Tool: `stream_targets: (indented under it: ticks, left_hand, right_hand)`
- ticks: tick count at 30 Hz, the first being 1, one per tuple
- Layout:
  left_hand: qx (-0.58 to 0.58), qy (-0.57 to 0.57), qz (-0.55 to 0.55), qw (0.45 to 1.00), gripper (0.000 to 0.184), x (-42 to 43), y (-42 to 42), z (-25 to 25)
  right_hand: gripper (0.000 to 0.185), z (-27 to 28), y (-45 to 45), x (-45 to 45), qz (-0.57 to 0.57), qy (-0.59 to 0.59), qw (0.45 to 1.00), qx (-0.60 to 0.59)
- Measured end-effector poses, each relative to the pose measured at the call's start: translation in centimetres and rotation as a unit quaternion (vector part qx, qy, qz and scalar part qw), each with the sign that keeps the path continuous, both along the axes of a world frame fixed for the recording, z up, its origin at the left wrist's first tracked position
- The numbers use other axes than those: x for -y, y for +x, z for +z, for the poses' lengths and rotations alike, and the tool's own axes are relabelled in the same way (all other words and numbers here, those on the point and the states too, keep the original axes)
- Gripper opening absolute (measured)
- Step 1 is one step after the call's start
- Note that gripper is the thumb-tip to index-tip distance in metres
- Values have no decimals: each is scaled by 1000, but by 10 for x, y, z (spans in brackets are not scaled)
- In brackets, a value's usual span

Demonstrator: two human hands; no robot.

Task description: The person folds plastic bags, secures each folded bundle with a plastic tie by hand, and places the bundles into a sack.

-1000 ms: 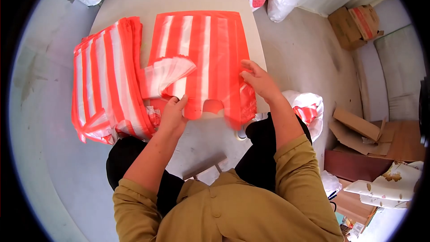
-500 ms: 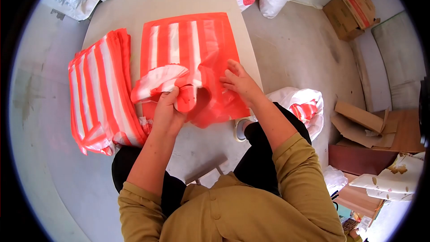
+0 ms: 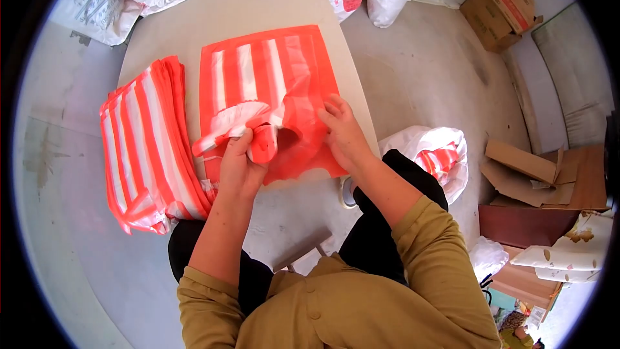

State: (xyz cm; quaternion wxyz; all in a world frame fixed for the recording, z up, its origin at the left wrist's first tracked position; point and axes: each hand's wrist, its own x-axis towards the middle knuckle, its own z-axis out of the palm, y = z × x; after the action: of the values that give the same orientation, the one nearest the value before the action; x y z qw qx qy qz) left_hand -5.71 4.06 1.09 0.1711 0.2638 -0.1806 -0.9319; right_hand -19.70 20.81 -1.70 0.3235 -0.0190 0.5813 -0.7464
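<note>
Red-and-white plastic bags [image 3: 248, 71] lie on desk [image 3: 284, 6], near edge lifted; I judge them light, limp, slippery, best pinched by gathered layers; left hand [image 3: 240, 163] clamped on folded near end; right hand [image 3: 347, 134] at right side, whether gripping I cannot tell from here.

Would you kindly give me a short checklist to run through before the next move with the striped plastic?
1. Left grip closed on the gathered near end of the striped plastic: ok.
2. Right grip at the plastic's right side: ok.
3. Right fingers actually pinching it: cannot tell.
4. Plastic lying flat on the table: not ok, the near end is bunched up.
5. Folded striped stack wholly within the tabletop: not ok, its near end appears to overhang.
</note>
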Motion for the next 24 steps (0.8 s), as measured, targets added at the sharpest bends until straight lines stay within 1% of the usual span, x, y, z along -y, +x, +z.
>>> stream_targets:
  ticks: [2, 5, 7, 10, 11, 14, 15, 16, 18, 19, 22, 23, 24]
  left_hand:
    - [-2, -1, 2, 1000, 31, 1, 1, -4]
    - [-3, -10, -11, 1000, 32, 4, 6, -12]
    - [10, -26, -20, 999, 32, 2, 10, -15]
    - [109, -41, -42, 992, 31, -8, 15, -7]
    - [128, -53, -56, 989, 32, -10, 18, -14]
    - [134, -91, -140, 977, 31, -14, 38, -53]
    - [181, -95, -144, 968, 32, -25, 41, -45]
    - [187, -121, -240, 945, 31, -26, 47, -38]
    - [195, -167, -424, 869, 29, -25, 58, -27]
    - [143, -205, -495, 832, 25, -23, 65, -21]
    - [74, -398, -502, 764, 20, -3, 72, -11]
    - [125, -397, -380, 826, 18, 2, 71, -10]
    - [185, -423, -273, 844, 18, 11, 65, -6]
  right_hand:
    - [78, 4, 11, 0, -24, -28, 999, -15]
    - [71, 40, 41, -9, 6, -30, 999, -18]
    - [63, 35, 43, -24, 93, -2, 996, 5]
    - [51, 34, 31, -46, 208, 35, 977, 21]
    - [46, 35, 26, -51, 244, 46, 968, 22]
    - [37, 46, 13, -63, 325, 105, 939, -45]
    - [25, 37, 9, -69, 338, 121, 925, -125]
    - [24, 41, 7, -71, 370, 159, 905, -136]
    - [22, 50, 3, -74, 430, 233, 858, -157]
    - [22, 49, 2, -76, 441, 254, 838, -199]
    - [24, 44, 2, -81, 465, 308, 766, -321]
    - [24, 42, 2, -83, 450, 316, 755, -357]
    - [25, 39, 0, -85, 434, 325, 742, -394]
